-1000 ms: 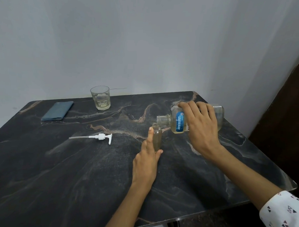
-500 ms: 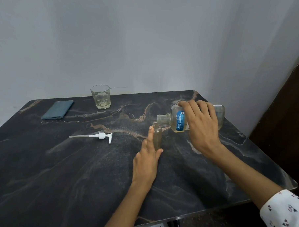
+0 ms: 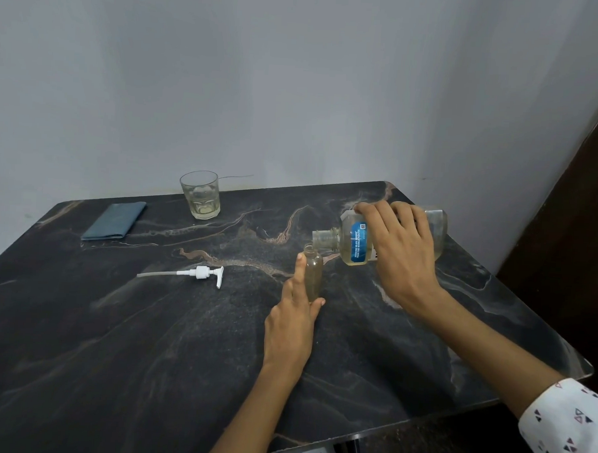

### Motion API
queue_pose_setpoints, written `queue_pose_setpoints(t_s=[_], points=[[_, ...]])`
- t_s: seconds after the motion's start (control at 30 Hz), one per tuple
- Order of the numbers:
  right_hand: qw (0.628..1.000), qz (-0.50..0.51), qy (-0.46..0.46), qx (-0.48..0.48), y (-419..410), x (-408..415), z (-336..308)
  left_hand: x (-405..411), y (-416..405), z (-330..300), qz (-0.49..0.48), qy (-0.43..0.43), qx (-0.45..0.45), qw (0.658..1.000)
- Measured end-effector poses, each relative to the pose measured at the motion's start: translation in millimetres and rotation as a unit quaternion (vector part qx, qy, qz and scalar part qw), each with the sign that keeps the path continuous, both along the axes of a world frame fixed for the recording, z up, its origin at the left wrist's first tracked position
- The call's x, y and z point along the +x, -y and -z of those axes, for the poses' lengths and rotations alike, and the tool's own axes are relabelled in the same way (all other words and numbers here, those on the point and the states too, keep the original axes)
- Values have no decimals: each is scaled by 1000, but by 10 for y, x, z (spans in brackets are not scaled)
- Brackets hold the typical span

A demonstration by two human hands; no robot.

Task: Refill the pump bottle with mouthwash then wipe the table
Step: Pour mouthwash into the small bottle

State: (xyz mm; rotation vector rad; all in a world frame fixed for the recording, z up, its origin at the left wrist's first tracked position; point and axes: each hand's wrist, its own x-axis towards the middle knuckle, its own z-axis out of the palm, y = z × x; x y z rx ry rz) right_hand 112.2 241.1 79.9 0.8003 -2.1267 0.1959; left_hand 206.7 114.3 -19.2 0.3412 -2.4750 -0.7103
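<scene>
The small clear pump bottle [image 3: 313,274] is half hidden and gripped by the left hand [image 3: 291,323], while the big clear mouthwash bottle [image 3: 355,241] is held tipped by the right hand [image 3: 401,251].

pump head [image 3: 199,274] left of pump bottle [image 3: 313,275], glass [image 3: 200,194] and cloth [image 3: 114,220] behind, mouthwash bottle [image 3: 355,240] right

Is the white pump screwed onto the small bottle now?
No, the white pump lies on the table, apart from the small bottle, whose neck is open.
</scene>
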Motion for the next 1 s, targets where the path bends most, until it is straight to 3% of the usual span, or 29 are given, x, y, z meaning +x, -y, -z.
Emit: queue_pose_setpoints(t_s=[1.0], points=[[999,24,19,20,-4,3,-1,-11,9,18,-4,-5,-4,1000]])
